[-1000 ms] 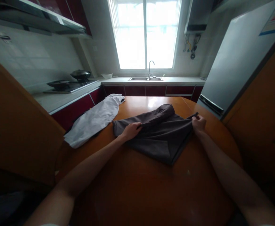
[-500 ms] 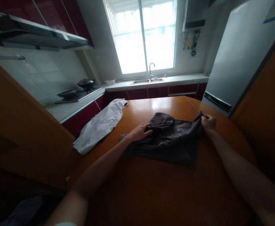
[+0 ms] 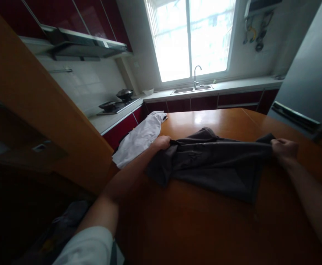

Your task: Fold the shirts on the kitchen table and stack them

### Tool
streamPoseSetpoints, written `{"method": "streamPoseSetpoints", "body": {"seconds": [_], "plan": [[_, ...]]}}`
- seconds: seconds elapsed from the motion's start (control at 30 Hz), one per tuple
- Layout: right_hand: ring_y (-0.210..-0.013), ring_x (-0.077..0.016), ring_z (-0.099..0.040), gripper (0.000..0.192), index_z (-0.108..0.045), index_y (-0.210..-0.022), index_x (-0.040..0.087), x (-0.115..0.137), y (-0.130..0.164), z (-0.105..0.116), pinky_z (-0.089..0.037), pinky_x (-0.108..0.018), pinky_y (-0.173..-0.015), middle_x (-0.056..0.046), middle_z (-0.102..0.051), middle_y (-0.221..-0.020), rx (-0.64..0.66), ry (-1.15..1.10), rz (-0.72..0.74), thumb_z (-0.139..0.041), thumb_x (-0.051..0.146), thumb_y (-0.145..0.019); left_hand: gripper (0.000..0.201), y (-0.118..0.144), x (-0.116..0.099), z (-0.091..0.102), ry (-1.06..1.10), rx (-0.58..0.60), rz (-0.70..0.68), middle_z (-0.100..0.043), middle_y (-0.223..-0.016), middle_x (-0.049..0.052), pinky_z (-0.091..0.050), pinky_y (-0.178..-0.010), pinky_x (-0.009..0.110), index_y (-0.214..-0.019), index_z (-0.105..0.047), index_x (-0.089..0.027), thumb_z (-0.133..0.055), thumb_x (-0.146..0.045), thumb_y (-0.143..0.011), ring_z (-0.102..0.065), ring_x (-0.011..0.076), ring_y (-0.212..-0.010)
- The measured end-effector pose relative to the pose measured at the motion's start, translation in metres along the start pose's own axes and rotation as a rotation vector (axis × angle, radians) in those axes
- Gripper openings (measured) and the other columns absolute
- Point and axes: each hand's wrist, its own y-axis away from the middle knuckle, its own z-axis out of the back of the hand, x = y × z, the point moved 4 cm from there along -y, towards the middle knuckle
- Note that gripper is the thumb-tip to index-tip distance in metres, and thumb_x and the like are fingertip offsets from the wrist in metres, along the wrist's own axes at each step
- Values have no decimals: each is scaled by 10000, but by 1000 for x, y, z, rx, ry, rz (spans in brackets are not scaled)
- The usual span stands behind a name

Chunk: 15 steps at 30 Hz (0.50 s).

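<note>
A dark grey garment, its exact kind unclear, lies across the wooden table and is pulled taut between my hands. My left hand is closed on its left upper edge. At the opposite end, my right hand grips a bunched corner in a fist. A straight fold runs between the two grips, and the lower part of the cloth hangs down flat on the tabletop. Just beyond my left forearm lies a white garment with something dark under it.
A gas stove with pans stands on the left counter, under a range hood. The sink sits below the window. A fridge rises at the right, and a wooden panel slants along the left.
My left hand, open on the cloth before, has closed on its edge. My right hand has drawn its corner rightward, stretching the crumpled garment straight. The view has turned left.
</note>
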Motion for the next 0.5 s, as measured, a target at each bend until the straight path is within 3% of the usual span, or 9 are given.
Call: {"method": "streamPoseSetpoints", "body": {"seconds": [0.13, 0.2, 0.27, 0.37, 0.43, 0.5], "plan": [[-791, -276, -657, 259, -787, -904, 110, 4, 7, -7, -498, -390, -764, -163, -732, -867, 33, 66, 26, -657, 205, -701, 453, 13, -2, -16, -41, -61, -60, -638, -1305, 161, -452, -1011, 352, -1308, -591, -167, -602, -351, -895, -607, 293, -1201], [-801, -274, -659, 284, -786, -939, 97, 5, 8, -8, -498, -385, -772, -175, -734, -897, 34, 80, 26, -655, 204, -710, 636, 21, -8, -25, -73, 5, -127, -629, -1338, 145, -461, -1000, 345, -1398, -527, -203, -687, -452, -835, -610, 305, -1210], [-787, -267, -655, 279, -784, -941, 95, 5, 9, -7, -496, -382, -759, -166, -731, -880, 36, 76, 20, -654, 199, -717, 681, 22, -11, -28, -28, 173, -150, -716, -1191, 89, -492, -937, 323, -1321, -610, -247, -804, -469, -707, -664, 304, -1107], [-745, -241, -636, 228, -780, -898, 114, 10, 12, -4, -492, -365, -726, -118, -709, -805, 70, 38, 28, -656, 183, -719, 417, 9, 0, -18, 273, 419, 11, -759, -814, 1, -538, -784, 292, -959, -757, -234, -884, -330, -574, -708, 246, -820], [-676, -207, -609, 210, -769, -906, 128, 14, 15, -2, -487, -339, -670, -79, -677, -734, 102, -40, 49, -643, 208, -758, 270, -9, 11, 1, 438, 435, 123, -728, -694, 9, -553, -686, 309, -799, -748, -190, -875, -256, -570, -686, 225, -678], [-571, -173, -560, 248, -748, -975, 135, 16, 18, -2, -467, -307, -573, -47, -629, -665, 136, -169, 51, -588, 265, -836, 188, -33, 21, 26, 524, 317, 161, -716, -683, 47, -559, -631, 337, -760, -725, -159, -843, -213, -623, -675, 224, -626]]}}
